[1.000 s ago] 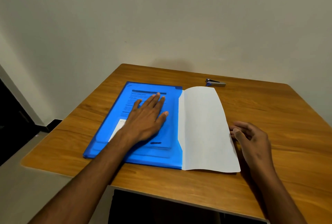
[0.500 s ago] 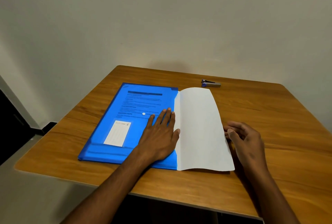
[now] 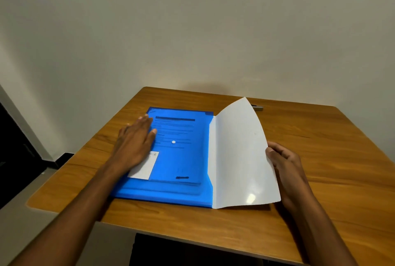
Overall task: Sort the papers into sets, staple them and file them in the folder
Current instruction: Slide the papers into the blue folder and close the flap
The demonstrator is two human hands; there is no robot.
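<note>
Blue folder (image 3: 181, 159) lying flat on the wooden table (image 3: 320, 159), closer to the left edge than the right, near side roughly parallel to the front edge. Printed papers (image 3: 175, 133) already tucked inside — text showing through the translucent blue, plus a small white label (image 3: 143, 168) toward the near-left corner of the folder and a white snap button (image 3: 173, 142) around the middle.

Left hand (image 3: 134, 144) resting flat on the folder's left portion, fingers straight and together, pointing toward the far edge of the table. Probably just pinning the folder down so nothing slides while the flap comes over.

White flap (image 3: 241, 154) hinged along the folder's right side, lifted and curling up off the table. Right hand (image 3: 286, 167) gripping its outer edge, fingers curled around it, thumb on the near face. Looks like a closing move — swing the flap left over the papers and press onto that button.

Stapler (image 3: 257, 107) parked near the far edge, mostly hidden behind the flap's top corner, out of the way. Judging by that, stapling done and filing nearly finished.
</note>
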